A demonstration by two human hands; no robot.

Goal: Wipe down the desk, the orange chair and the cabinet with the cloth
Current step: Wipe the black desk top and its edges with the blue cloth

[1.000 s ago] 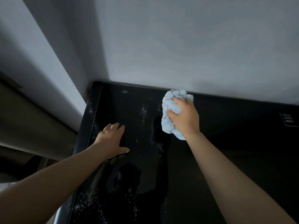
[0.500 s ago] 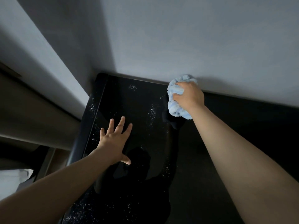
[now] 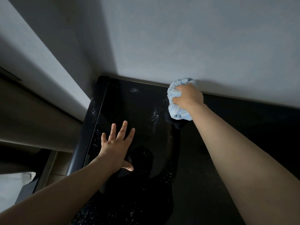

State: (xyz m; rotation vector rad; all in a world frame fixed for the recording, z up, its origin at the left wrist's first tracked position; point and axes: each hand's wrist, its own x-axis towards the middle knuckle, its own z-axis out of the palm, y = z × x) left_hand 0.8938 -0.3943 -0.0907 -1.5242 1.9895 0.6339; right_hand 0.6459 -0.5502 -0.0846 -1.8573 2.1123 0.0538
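Pale blue fluffy cloth (image 3: 176, 109) sits bunched at upper centre-right of frame, on the far edge of the glossy black top (image 3: 138, 101), touching the grey wall (image 3: 178, 38). Right hand (image 3: 189, 96) grips it w/ fingers curled round the wad. Left hand (image 3: 116, 148), centre-left, lies flat on the top, fingers spread, thumb out sideways. White specks (image 3: 155, 114) dot the top btwn & below the hands. Can't tell if it's desk or cabinet.

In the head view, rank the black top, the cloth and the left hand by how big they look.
1. Black top
2. Left hand
3. Cloth
The right hand covers part of the cloth, so the last two are unsure.
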